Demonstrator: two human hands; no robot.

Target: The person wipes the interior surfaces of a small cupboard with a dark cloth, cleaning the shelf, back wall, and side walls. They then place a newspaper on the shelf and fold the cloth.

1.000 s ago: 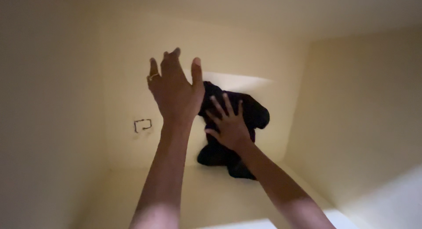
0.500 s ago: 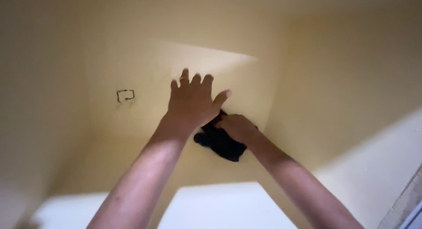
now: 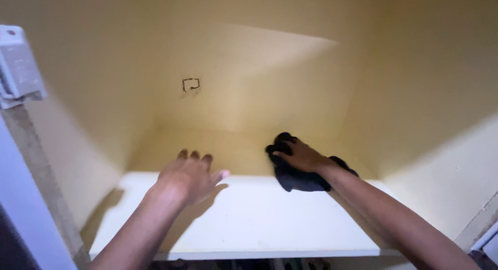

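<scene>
1. The right hand [image 3: 303, 157] lies flat on top of a dark cloth [image 3: 301, 176], fingers bent over the bunched fabric, a pressing grip more than a pinch.
2. The dark cloth sits on the pale shelf [image 3: 259, 223], towards its right end and close to where the yellow back wall [image 3: 249, 78] meets the shelf floor. Part of the cloth shows on the far side of the wrist, and part hangs out towards the shelf's front.
3. The left hand [image 3: 189, 176] hovers over the shelf to the left of the cloth, well apart from it. Its fingers are spread and loose, palm down, holding nothing.
4. A small dark square mark [image 3: 191, 85] sits on the back wall, above and left of the cloth.
5. A white hinge-like fitting [image 3: 18, 67] is fixed on the frame far left of the cloth.
</scene>
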